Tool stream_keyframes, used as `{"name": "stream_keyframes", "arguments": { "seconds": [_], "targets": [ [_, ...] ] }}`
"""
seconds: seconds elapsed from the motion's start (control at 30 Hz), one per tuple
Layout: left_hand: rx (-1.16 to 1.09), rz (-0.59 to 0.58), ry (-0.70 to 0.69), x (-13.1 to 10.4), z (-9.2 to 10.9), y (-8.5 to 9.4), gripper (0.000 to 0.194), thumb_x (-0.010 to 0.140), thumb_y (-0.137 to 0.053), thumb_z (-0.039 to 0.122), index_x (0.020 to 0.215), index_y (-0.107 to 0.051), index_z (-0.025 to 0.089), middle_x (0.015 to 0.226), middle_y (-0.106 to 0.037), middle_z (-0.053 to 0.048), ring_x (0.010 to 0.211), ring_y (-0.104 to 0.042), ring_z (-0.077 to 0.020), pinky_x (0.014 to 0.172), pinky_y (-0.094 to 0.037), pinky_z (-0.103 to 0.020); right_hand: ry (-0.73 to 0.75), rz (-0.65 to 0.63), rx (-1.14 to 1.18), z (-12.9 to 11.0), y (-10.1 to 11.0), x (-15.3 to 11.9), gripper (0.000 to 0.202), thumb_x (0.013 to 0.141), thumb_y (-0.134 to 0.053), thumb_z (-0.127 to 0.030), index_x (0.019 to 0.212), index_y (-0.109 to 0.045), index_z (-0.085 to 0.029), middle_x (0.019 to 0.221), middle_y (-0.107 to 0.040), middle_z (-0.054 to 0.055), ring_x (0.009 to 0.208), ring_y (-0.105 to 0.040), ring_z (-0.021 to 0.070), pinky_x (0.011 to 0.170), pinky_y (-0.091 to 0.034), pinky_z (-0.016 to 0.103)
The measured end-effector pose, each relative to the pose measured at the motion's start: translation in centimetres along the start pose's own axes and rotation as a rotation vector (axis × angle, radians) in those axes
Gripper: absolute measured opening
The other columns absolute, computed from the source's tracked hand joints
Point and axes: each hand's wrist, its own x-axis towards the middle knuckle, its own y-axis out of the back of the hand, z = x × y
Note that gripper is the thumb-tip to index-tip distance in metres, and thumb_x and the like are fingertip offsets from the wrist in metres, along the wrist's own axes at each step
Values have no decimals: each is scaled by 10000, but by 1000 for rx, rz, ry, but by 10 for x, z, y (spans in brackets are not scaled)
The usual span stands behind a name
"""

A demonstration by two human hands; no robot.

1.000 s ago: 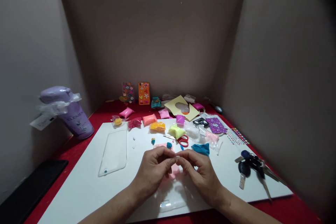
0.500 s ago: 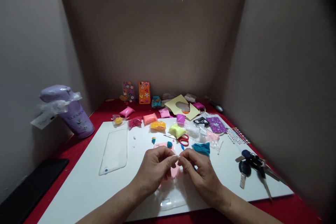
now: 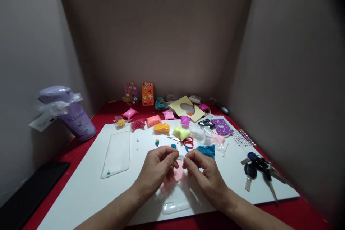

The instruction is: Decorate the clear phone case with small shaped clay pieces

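White piece (image 3: 181, 157): six o'clock, long axis roughly nine to three.
Left hand (image 3: 159, 165): pinching the nine-o'clock end.
Right hand (image 3: 204, 171): pinching the three-o'clock end.
Purple cup (image 3: 77, 124): nine o'clock, "ELEMEN" legible.

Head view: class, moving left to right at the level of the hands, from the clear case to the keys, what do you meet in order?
Clear case → left hand → white bit → right hand → keys.
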Motion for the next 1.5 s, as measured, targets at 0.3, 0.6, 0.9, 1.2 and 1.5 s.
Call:
{"name": "stream_keyframes", "arguments": {
  "seconds": [0.3, 0.6, 0.9, 1.2, 1.5],
  "targets": [
    [-6, -35, 78, -2, 6, 0, 324, 788, -597, 428, 681, -550, 126, 576, -589, -12, 390, -485, -79, 300, -359, -164, 88, 71, -15, 5, -2, -1, 214, 861, -562, -225, 1071, -543, -192, 797, -606, 15, 671, -569, 139, 580, -445, 244],
    [0, -61, 73, -1, 4, 0, 348, 790, -586, 457, 712, -572, 117, 589, -586, -18, 382, -481, -78, 279, -365, -169, 156, 97, -57, 9, -2, -3, 67, 882, -525, -181, 918, -581, -188, 777, -600, 27, 638, -547, 140, 612, -447, 275],
    [-46, -116, 119, 2, 2, 2, 292, 779, -617, 415, 760, -542, 133, 585, -632, -39, 397, -496, -89, 277, -356, -156, 176, 105, -37, 11, -3, -2, 229, 852, -566, -155, 1078, -563, -193, 829, -623, 32, 703, -579, 149, 647, -471, 273],
    [-64, -120, 171, 1, 8, 0, 304, 701, -696, 385, 781, -582, 115, 596, -622, -25, 393, -512, -87, 294, -375, -163, 235, 87, -51, 5, 0, -1, 100, 861, -542, -132, 905, -610, -191, 764, -604, 30, 677, -552, 151, 614, -438, 276],
    [-27, -136, 181, -1, 7, -1, 273, 719, -669, 378, 687, -563, 129, 536, -605, -9, 351, -471, -68, 286, -319, -147, 185, 55, -58, 7, -1, -1, 99, 857, -548, -150, 925, -608, -190, 784, -611, 33, 683, -559, 153, 627, -447, 283]
  ]
}}
